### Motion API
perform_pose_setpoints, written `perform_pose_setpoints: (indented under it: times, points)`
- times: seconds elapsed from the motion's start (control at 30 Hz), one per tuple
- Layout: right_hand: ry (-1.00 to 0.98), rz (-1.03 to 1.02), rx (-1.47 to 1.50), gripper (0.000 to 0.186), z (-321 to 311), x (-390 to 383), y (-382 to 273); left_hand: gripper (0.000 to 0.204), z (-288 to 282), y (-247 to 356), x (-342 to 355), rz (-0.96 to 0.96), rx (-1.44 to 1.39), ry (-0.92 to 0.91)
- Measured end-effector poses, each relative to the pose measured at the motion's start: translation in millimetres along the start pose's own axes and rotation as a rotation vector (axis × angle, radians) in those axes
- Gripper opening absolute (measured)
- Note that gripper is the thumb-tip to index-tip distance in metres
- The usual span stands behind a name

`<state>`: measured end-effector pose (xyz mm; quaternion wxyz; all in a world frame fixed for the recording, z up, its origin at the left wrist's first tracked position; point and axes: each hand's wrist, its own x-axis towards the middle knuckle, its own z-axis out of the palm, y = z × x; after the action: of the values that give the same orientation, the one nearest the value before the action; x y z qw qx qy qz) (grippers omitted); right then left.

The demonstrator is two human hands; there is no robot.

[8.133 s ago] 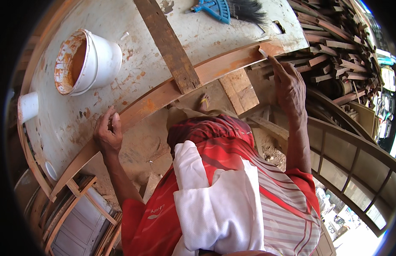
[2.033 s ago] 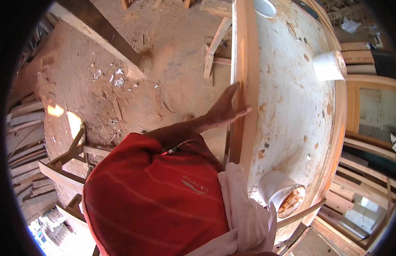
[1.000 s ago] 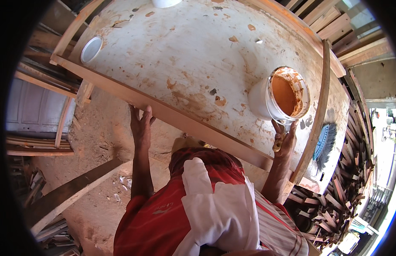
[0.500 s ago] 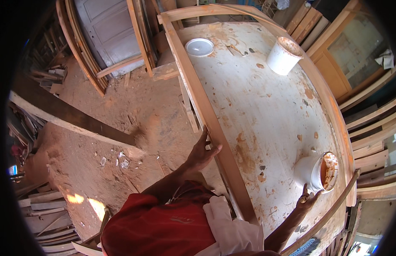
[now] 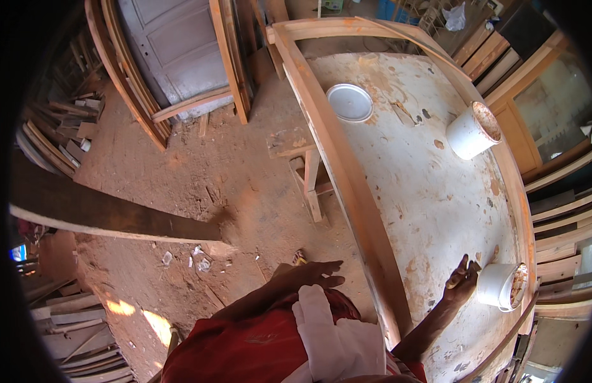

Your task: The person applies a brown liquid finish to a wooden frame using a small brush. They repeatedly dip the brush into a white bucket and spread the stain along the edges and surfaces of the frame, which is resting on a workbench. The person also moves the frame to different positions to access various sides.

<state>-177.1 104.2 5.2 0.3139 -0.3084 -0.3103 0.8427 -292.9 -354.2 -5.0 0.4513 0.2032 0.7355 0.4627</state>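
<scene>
My left hand (image 5: 318, 274) is off to the left of the long wooden frame rail (image 5: 353, 172), fingers stretched out and holding nothing. My right hand (image 5: 461, 281) is over the white stained panel (image 5: 404, 185), its fingers slightly bent and apart, with nothing visible in them. Just to its right, a white tub (image 5: 496, 286) leans on its side, its mouth toward the right and smeared with orange-brown paste. A second white bucket (image 5: 468, 137), also paste-stained, stands farther back. Near the far left corner of the panel lies a round white lid (image 5: 350, 102).
A wooden trestle (image 5: 309, 185) shows left of the frame. A dark beam (image 5: 117, 207) rises from the dirt floor on the left. A grey panelled door (image 5: 178, 54) leans at the back. Stacked planks (image 5: 561, 255) line the right side. A white cloth (image 5: 337, 335) hangs at my chest.
My left hand has come off the frame rail and drawn back left. My right hand has moved from the tub's near side to its left. The view has shifted.
</scene>
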Motion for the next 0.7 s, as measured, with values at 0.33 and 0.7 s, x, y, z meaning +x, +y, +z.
perform_pose_setpoints:
  times: [0.33,0.7]
  points:
    - [-0.312,0.153,0.106,0.042,249,24,163,0.068,-175,-33,-33,0.072,-0.167,0.486]
    - [-0.418,0.201,-0.14,0.044,456,22,306,0.075,-362,-102,9,0.051,-0.218,0.439]
